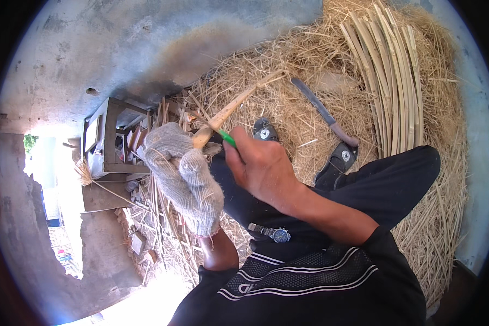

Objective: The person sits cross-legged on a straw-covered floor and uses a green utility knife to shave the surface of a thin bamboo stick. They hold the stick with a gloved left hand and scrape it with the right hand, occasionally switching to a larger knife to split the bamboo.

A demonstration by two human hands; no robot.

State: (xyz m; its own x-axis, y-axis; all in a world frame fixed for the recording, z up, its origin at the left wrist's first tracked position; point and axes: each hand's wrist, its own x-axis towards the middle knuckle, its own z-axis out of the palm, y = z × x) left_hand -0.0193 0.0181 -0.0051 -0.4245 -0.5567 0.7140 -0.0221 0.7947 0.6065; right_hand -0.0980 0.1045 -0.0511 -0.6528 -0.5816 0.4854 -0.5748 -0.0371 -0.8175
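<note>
My left hand (180, 168), in a grey knitted glove, is closed around the lower end of a pale wooden stick (234, 105), which looks like split bamboo. The stick slants up and to the right over the straw, its far end thin and frayed. My bare right hand (266, 168) grips a small tool with a green handle (227, 138), close beside the stick just above the glove. A thin part of this tool seems to run up-left across the stick; its kind is unclear. Both hands are above my lap, left of the middle.
A long dark blade with a wooden handle (319, 104) lies on the straw (309, 130) near my shoes. Long pale strips (388, 81) are bundled at the right. A wristwatch (280, 235) rests on my lap. At left stands an open-fronted box (112, 136) of scraps, against a concrete wall (119, 49).
</note>
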